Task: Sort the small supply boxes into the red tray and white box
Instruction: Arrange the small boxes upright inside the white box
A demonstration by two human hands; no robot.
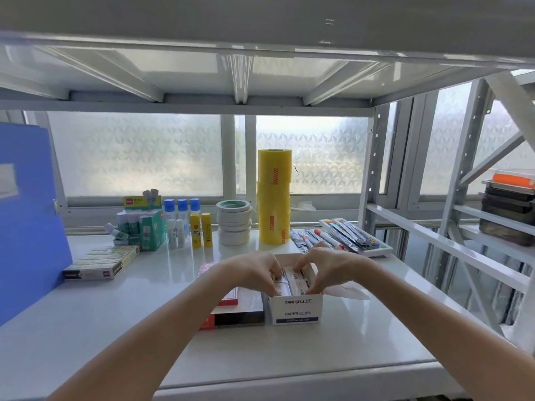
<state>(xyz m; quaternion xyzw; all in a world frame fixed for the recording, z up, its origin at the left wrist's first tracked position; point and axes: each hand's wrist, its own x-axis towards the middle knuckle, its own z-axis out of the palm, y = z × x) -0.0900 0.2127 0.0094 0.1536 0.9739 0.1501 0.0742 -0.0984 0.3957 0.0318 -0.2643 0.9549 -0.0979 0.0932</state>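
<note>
A white box (296, 311) marked PAPER CLIPS stands open on the shelf in front of me, with several small supply boxes (291, 280) packed inside. My left hand (254, 272) and my right hand (327, 269) both reach into its top, fingers curled on the small boxes. Which box each hand grips is hidden by the fingers. To the left of the white box lies the red tray (231, 316), partly under my left forearm, with a dark side and a pale box inside.
A flat pack of staple boxes (101, 263) lies at the left beside a blue folder (29, 221). Glue sticks (185, 224), white tape rolls (234, 222), a tall yellow tape stack (274, 196) and a tray of pens (353, 234) line the back.
</note>
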